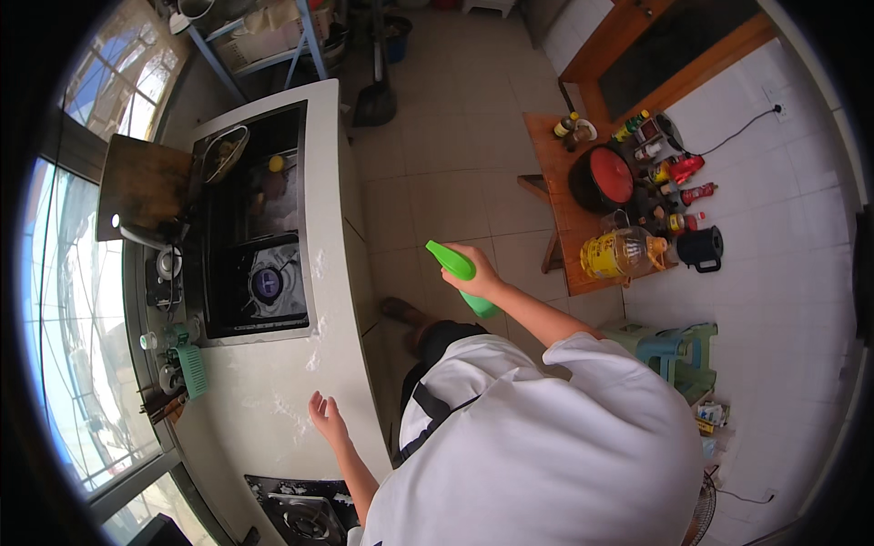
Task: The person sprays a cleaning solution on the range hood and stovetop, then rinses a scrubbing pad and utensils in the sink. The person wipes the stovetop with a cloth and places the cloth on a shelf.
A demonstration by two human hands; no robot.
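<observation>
My right hand (pixel 481 274) grips a green spray bottle (pixel 453 262), held over the floor to the right of the counter's edge. The bottle's nozzle points left toward the sink side. Above the pale countertop (pixel 256 379), my left hand (pixel 328 418) hovers with fingers apart and nothing in it. White foam (pixel 293 411) lies in patches on the countertop near that hand. More foam (pixel 315 331) spots the strip beside the black sink (pixel 254 321). Below my left hand is a gas stove (pixel 307 515) with foam on its dark top, partly hidden by my forearm.
A cutting board (pixel 145 184) leans by the window behind the faucet (pixel 140 234). A green basket (pixel 192 372) stands at the counter's back. To the right, a wooden table (pixel 556 160) carries a red-lidded pot (pixel 610 175), an oil jug (pixel 618 254) and several bottles. Plastic stools (pixel 672 355) stand below.
</observation>
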